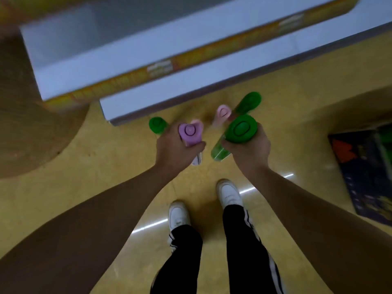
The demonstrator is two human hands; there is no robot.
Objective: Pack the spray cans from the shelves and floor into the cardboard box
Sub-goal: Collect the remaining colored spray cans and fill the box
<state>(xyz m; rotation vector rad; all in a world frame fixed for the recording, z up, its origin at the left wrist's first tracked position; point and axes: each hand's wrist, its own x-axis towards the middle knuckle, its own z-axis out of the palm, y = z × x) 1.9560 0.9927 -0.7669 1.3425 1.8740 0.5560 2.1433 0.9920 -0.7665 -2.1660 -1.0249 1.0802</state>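
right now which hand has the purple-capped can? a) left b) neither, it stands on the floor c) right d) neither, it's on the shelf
a: the left hand has its fingers curled round the purple-capped can, held up off the floor, while the right hand grips a green-capped can.

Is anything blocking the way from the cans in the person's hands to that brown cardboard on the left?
Nothing visible does. Only bare yellow floor lies between the left hand, gripping the purple-capped can, and the brown cardboard. The white shelf sits farther back, off that path. The right hand grips a green-capped can.
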